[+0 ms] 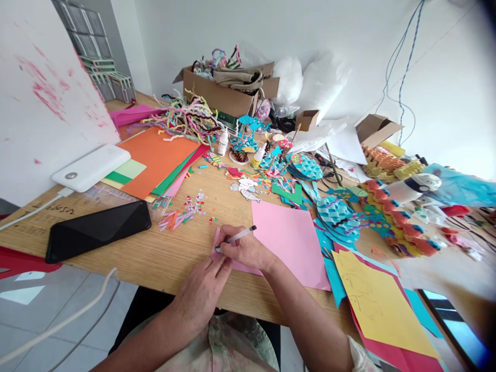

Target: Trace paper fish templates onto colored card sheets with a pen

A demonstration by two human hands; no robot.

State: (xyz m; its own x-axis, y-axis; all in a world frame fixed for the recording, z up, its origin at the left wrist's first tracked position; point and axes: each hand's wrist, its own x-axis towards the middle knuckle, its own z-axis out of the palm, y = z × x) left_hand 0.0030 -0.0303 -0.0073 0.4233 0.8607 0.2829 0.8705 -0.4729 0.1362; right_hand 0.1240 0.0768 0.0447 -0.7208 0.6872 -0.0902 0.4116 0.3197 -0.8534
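- Pink paper (292, 237) is lying near the wooden table's (174, 253) front edge; whether the piece under the fingers is separate, I cannot tell. It is probably feeling light, limp and easy to crease, so flat pressure or an edge hold is suiting it.
- Left hand (205, 287) is resting on it with fingers extended, gripping nothing visible.
- Right hand (244, 251) is pinching a pale pen (241, 235), likely light and stiff, best taken by its barrel near the tip.
- Beyond, cut paper strips (170, 222) are lying scattered.
- Farthest, a cardboard box (219, 95) is standing by the wall (166, 36).
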